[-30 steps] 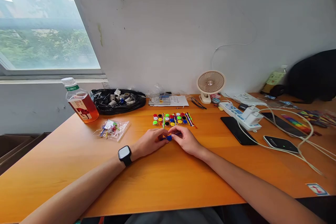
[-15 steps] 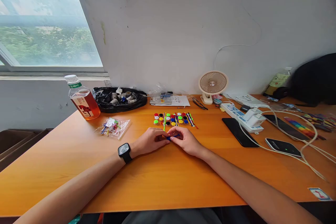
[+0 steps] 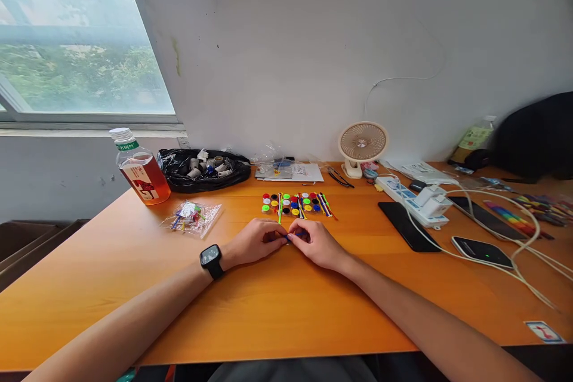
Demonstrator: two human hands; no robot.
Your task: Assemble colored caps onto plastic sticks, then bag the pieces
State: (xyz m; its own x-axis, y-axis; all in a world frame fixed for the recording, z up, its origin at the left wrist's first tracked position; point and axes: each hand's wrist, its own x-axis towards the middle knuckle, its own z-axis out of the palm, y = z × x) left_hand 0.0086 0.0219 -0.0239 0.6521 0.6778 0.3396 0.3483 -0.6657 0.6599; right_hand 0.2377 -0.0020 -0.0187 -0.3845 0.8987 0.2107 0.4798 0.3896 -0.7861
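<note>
My left hand and my right hand rest on the orange table, fingertips pinched together around a small blue piece. Its exact shape is mostly hidden by the fingers. A black smartwatch sits on my left wrist. Just beyond the hands lie rows of small coloured discs and thin coloured sticks.
A tea bottle, a black bag of small parts and a clear packet of coloured bits lie to the left. A small fan, power strip, phones and white cables fill the right side.
Both hands stay pinched on the blue piece with only small finger shifts. The view has tilted slightly between the oldest frame and now.
</note>
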